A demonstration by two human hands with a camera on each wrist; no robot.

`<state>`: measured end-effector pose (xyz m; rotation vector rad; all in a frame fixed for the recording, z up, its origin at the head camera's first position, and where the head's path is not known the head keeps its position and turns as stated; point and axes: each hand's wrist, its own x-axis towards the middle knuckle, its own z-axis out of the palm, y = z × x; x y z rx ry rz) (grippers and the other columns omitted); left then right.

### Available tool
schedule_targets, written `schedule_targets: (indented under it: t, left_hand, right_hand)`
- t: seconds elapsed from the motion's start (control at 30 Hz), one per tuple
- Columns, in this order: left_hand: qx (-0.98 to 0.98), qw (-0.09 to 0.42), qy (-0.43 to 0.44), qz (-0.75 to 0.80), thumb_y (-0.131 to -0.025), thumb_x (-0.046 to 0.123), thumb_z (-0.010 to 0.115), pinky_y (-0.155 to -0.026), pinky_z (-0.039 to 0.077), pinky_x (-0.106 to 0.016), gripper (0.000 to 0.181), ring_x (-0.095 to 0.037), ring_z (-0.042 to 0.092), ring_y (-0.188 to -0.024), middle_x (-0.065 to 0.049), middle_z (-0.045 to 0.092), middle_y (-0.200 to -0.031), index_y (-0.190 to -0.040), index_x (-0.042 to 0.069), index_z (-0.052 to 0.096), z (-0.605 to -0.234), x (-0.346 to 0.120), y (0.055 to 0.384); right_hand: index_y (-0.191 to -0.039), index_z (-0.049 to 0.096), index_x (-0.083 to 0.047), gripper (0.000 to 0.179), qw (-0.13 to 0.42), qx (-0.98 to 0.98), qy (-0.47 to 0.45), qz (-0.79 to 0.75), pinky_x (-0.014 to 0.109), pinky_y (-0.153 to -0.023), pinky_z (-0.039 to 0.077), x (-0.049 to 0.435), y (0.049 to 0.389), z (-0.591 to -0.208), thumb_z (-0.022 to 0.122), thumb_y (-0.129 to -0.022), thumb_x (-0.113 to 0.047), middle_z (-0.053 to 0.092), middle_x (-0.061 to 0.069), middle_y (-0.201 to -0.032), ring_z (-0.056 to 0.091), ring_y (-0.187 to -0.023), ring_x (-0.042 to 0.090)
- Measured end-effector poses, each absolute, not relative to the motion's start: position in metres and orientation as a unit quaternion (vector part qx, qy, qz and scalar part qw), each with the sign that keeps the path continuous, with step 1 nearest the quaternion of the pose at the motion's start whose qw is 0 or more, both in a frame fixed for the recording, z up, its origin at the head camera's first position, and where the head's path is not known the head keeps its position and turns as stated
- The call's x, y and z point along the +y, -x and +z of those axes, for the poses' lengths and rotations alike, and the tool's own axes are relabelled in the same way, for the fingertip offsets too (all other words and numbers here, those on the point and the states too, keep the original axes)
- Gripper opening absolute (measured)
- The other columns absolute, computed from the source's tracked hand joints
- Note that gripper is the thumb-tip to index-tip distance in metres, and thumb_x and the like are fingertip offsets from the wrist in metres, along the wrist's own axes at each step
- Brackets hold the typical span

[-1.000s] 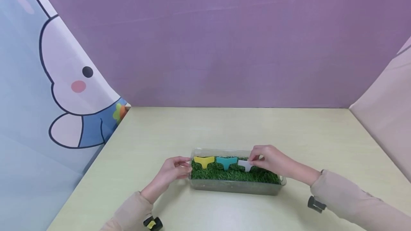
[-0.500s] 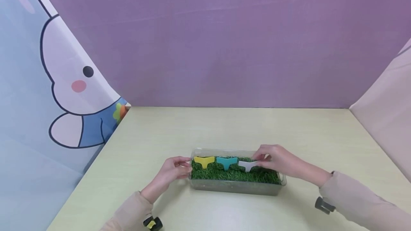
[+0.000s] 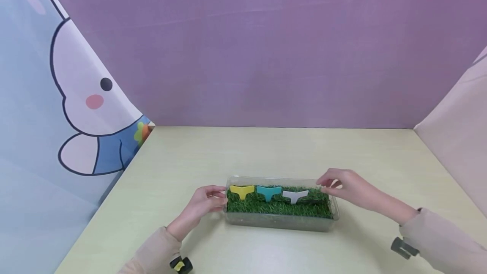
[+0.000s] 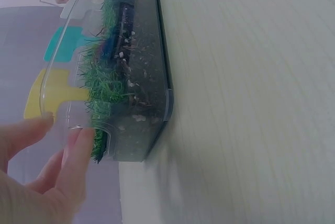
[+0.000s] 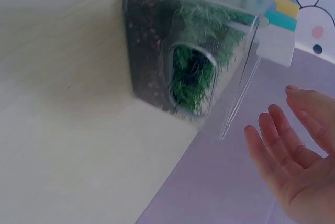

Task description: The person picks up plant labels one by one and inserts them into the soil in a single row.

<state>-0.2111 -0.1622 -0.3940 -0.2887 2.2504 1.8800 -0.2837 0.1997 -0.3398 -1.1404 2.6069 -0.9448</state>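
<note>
A clear plastic box (image 3: 279, 222) holds green artificial-looking grass (image 3: 274, 209) over dark, speckled soil-like material. Three T-shaped plant labels stand upright in a row in the grass: yellow (image 3: 242, 191) at the left, teal (image 3: 268, 192) in the middle, white (image 3: 295, 195) right of centre. My left hand (image 3: 203, 203) grips the box's left end by the rim, near the handle opening. Beyond the right end hovers my right hand (image 3: 349, 186), its fingers relaxed and holding nothing; the right wrist view shows it apart from the white label (image 5: 276, 44).
The box stands on a pale wooden table (image 3: 190, 151). Behind it rises a purple backdrop (image 3: 266, 54). A blue cloth with a cartoon rabbit (image 3: 89, 92) hangs at the left, and a pale pink cloth (image 3: 456, 126) hangs at the right. The box's right end has a handle opening (image 5: 193, 80).
My right hand has let go of the white plant label and moved right, to the box's right end. The label stays standing in the grass. My left hand has kept its place.
</note>
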Motion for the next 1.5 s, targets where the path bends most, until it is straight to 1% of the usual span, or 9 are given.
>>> schedule_targets:
  t: [0.23, 0.4, 0.57, 0.7, 0.87, 1.1, 1.27, 1.4, 1.5]
  left_hand:
    - [0.757, 0.098, 0.106, 0.637, -0.075, -0.002, 0.062, -0.071, 0.054, -0.035, 0.041, -0.02, 0.06, -0.075, -0.011, 0.056, -0.088, -0.113, -0.011, 0.051, -0.4, -0.164, 0.213]
    - [0.758, 0.097, 0.103, 0.637, -0.075, -0.002, 0.063, -0.071, 0.054, -0.035, 0.042, -0.02, 0.06, -0.075, -0.011, 0.056, -0.088, -0.114, -0.011, 0.051, -0.4, -0.165, 0.213]
    - [0.755, 0.098, 0.099, 0.641, -0.075, -0.002, 0.062, -0.071, 0.054, -0.035, 0.042, -0.019, 0.06, -0.075, -0.011, 0.056, -0.088, -0.114, -0.012, 0.05, -0.4, -0.165, 0.213]
    - [0.753, 0.1, 0.099, 0.643, -0.075, -0.002, 0.062, -0.072, 0.054, -0.036, 0.042, -0.019, 0.06, -0.074, -0.011, 0.056, -0.088, -0.114, -0.012, 0.05, -0.401, -0.165, 0.213]
    - [0.753, 0.101, 0.102, 0.642, -0.075, -0.002, 0.062, -0.072, 0.054, -0.036, 0.042, -0.019, 0.06, -0.074, -0.011, 0.056, -0.088, -0.114, -0.011, 0.05, -0.401, -0.165, 0.214]
    - [0.753, 0.102, 0.099, 0.643, -0.075, -0.002, 0.062, -0.071, 0.054, -0.036, 0.042, -0.021, 0.06, -0.075, -0.011, 0.056, -0.088, -0.114, -0.012, 0.05, -0.402, -0.165, 0.214]
    - [0.754, 0.103, 0.099, 0.642, -0.075, -0.002, 0.062, -0.071, 0.054, -0.036, 0.042, -0.02, 0.06, -0.075, -0.011, 0.056, -0.088, -0.115, -0.011, 0.05, -0.402, -0.165, 0.214]
    - [0.754, 0.104, 0.098, 0.641, -0.075, -0.002, 0.062, -0.071, 0.054, -0.036, 0.042, -0.02, 0.06, -0.074, -0.01, 0.056, -0.088, -0.115, -0.012, 0.05, -0.402, -0.165, 0.214]
    - [0.755, 0.104, 0.098, 0.64, -0.075, -0.002, 0.062, -0.071, 0.054, -0.035, 0.043, -0.02, 0.06, -0.075, -0.01, 0.056, -0.088, -0.115, -0.012, 0.05, -0.401, -0.165, 0.214]
  right_hand:
    - [-0.092, 0.064, -0.004, 0.016, 0.032, 0.871, 0.383, -0.306, 0.022, -0.062, 0.052, 0.221, 0.284, -0.339, 0.065, -0.076, -0.003, 0.061, 0.002, -0.085, 0.053, -0.074, 0.0]
    - [-0.091, 0.063, -0.006, 0.017, 0.007, 0.877, 0.378, -0.297, 0.021, -0.059, 0.052, 0.238, 0.285, -0.34, 0.066, -0.075, -0.002, 0.061, -0.001, -0.084, 0.053, -0.073, -0.002]
    - [-0.091, 0.063, -0.004, 0.021, -0.015, 0.881, 0.372, -0.293, 0.02, -0.057, 0.051, 0.256, 0.285, -0.343, 0.067, -0.072, 0.002, 0.061, -0.005, -0.082, 0.053, -0.071, -0.002]
    - [-0.092, 0.062, -0.001, 0.024, -0.02, 0.884, 0.368, -0.286, 0.02, -0.056, 0.051, 0.27, 0.285, -0.347, 0.068, -0.07, 0.003, 0.061, -0.004, -0.083, 0.053, -0.07, -0.001]
    - [-0.093, 0.061, 0.003, 0.027, -0.015, 0.893, 0.356, -0.275, 0.02, -0.055, 0.05, 0.287, 0.287, -0.355, 0.07, -0.068, 0.003, 0.06, -0.002, -0.083, 0.053, -0.07, -0.002]
    - [-0.092, 0.059, 0.005, 0.032, -0.02, 0.907, 0.345, -0.24, 0.022, -0.055, 0.049, 0.311, 0.286, -0.368, 0.073, -0.064, 0.001, 0.06, 0.001, -0.081, 0.049, -0.071, -0.008]
    - [-0.096, 0.057, 0.006, 0.036, 0.013, 0.925, 0.311, -0.22, 0.023, -0.056, 0.048, 0.328, 0.283, -0.373, 0.073, -0.066, -0.005, 0.06, 0.007, -0.085, 0.048, -0.072, -0.007]
    - [-0.1, 0.055, 0.006, 0.04, 0.043, 0.94, 0.274, -0.199, 0.024, -0.058, 0.048, 0.34, 0.28, -0.377, 0.073, -0.067, -0.01, 0.06, 0.011, -0.091, 0.051, -0.073, -0.002]
    - [-0.104, 0.051, 0.008, 0.046, 0.066, 0.946, 0.249, -0.194, 0.026, -0.059, 0.047, 0.346, 0.278, -0.381, 0.072, -0.068, -0.012, 0.058, 0.014, -0.094, 0.055, -0.074, 0.011]
